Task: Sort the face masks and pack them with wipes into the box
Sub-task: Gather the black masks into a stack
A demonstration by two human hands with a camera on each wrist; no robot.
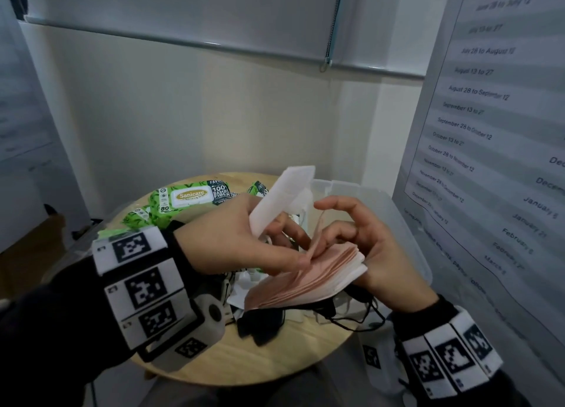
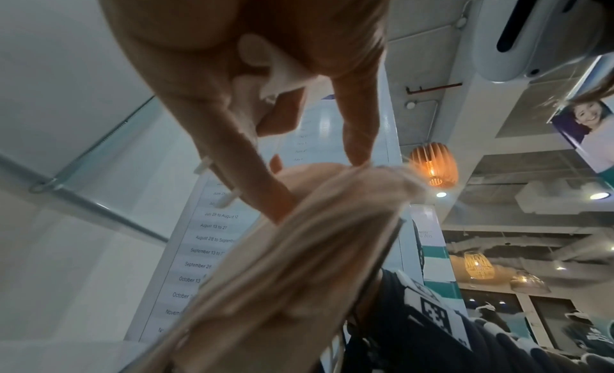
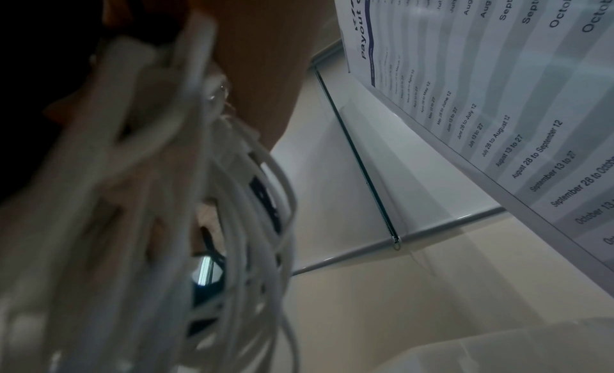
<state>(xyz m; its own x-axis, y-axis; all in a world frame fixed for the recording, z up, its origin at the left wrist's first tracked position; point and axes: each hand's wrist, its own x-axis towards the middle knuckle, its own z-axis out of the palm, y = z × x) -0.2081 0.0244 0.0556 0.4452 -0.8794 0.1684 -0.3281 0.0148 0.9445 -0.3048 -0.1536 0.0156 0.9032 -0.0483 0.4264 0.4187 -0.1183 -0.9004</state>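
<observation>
The right hand (image 1: 376,250) cradles a pink stack (image 1: 308,278) of masks from below, over the near middle of the round table (image 1: 275,357); its fingers curl loosely above the stack's far edge, index raised and touching nothing; the left hand (image 1: 232,238) pinches a white mask (image 1: 281,198) upright between fingers and palm, while its thumb (image 1: 290,261) presses on the top pink layers, lifting one. White ear loops (image 3: 232,221) hang in a tangle under the right palm in the right wrist view. Black masks (image 1: 263,324) lie on the table just below the stack; green wipes (image 1: 183,201) sit at the far left; the clear box (image 1: 406,229) stands to the right, behind the right hand.

The masks look light, thin and limp; a stack like this probably slides and fans apart if gripped loosely, so it is best held across its flat faces, thumb on top and fingers beneath, near the middle rather than by a corner; the loops likely snag each other, so pulling by them risks dragging neighbours out. The wipes packs seem soft and heavier, best gripped across the body.
</observation>
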